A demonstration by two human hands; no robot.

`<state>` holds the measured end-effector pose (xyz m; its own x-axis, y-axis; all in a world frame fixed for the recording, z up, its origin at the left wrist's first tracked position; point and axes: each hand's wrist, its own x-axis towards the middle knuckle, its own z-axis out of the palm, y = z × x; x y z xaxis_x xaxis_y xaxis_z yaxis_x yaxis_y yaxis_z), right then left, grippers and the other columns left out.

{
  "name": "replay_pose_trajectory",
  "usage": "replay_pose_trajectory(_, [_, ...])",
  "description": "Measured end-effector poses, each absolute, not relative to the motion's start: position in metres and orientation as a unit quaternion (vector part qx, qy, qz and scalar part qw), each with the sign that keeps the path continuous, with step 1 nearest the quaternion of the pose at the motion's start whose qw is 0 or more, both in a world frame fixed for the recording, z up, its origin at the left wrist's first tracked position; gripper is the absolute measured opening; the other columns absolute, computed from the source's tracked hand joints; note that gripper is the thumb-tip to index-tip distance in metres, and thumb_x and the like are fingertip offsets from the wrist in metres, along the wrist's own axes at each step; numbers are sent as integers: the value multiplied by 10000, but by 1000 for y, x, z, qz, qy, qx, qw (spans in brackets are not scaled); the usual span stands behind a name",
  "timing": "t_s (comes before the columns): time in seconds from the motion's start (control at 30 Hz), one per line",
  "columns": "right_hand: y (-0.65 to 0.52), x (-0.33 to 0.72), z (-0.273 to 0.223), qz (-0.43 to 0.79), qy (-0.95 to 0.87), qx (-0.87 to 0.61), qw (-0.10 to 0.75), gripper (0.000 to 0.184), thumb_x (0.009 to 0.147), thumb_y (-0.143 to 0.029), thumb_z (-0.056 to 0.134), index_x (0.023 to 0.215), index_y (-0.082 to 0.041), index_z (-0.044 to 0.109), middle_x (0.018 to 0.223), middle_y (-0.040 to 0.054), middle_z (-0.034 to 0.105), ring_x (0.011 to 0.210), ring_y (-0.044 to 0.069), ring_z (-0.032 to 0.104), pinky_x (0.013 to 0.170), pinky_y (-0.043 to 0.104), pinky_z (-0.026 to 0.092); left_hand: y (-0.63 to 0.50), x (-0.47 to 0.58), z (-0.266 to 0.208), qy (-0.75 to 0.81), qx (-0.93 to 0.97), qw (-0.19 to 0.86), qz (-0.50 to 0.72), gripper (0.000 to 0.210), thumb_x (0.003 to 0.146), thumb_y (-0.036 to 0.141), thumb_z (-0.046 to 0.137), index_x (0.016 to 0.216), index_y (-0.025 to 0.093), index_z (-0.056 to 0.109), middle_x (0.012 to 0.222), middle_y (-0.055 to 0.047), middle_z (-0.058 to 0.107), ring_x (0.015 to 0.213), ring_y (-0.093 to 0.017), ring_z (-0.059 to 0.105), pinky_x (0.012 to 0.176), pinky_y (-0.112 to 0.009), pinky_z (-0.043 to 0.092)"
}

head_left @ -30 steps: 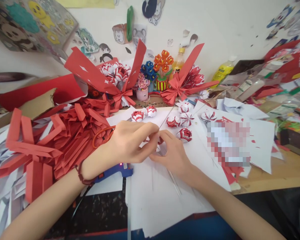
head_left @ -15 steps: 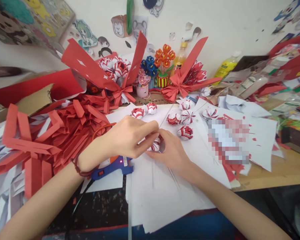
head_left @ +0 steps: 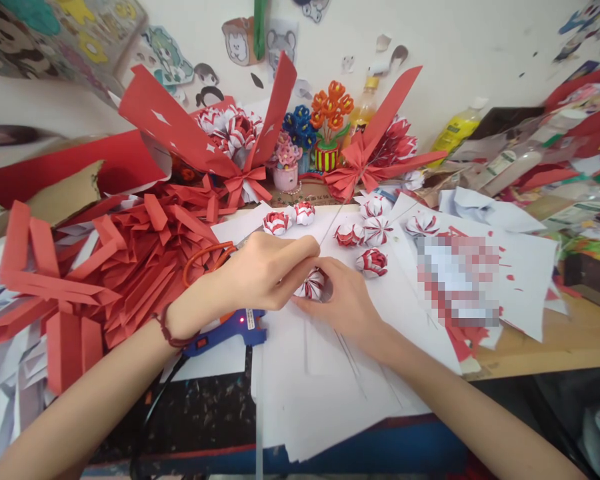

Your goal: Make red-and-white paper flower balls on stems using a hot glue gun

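Left hand [head_left: 270, 268]: is arching in from the left, thumb and fingers pressing together, by all appearance pinching the near end of a thin wire [head_left: 332, 226]; the knuckles are hiding the exact grip.

Right hand [head_left: 344, 293]: is curling in from the right, thumb below and fingers above, pinching a red-and-white paper flower [head_left: 310, 287].

Position of the flower: it is sitting between the hands, just left of the right palm and touching that hand, the nearer of the two; the left fingertips are hovering close above it. Being round, it is showing no clear long axis. The wire is slanting away to the right, its near end ending up by the flower's top; whether it is entering the flower, one cannot tell.

Beneath: white sheets [head_left: 325, 413], covering the work surface. Under the left wrist: one blue glue gun [head_left: 230, 331], its red light glowing.

Beyond the hands: loose paper flowers [head_left: 373, 263], lying in small groups. Further left: folded red strips [head_left: 145, 287], heaping up.

At the back: two red-wrapped bouquets [head_left: 243, 133], flanking orange beaded flowers [head_left: 333, 110]. Farthest: cut-out pictures [head_left: 237, 43], clinging to the wall.
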<state>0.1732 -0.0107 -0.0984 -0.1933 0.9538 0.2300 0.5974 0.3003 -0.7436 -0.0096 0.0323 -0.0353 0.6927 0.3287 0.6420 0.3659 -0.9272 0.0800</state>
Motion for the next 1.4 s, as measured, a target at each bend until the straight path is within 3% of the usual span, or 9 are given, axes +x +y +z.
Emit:
replay_pose_trajectory(0.37, [-10, 173, -100, 264, -725, -528, 356, 286, 745, -294, 775, 998, -207, 672, 860, 26, 659, 750, 190, 571, 670, 317, 447, 30, -6, -35, -157, -925, 65, -341, 138, 922, 83, 479, 839, 182, 526, 589, 65, 422, 472, -98, 373, 436, -266, 269])
replay_pose_trajectory(1.4, [-10, 174, -98, 249, -723, -542, 348, 316, 745, -336, 789, 1005, -205, 665, 868, 38, 682, 738, 200, 595, 669, 333, 473, 32, -8, -34, -175, -916, 87, -351, 152, 944, 129, 459, 824, 199, 520, 565, 66, 464, 449, -88, 421, 435, -247, 283])
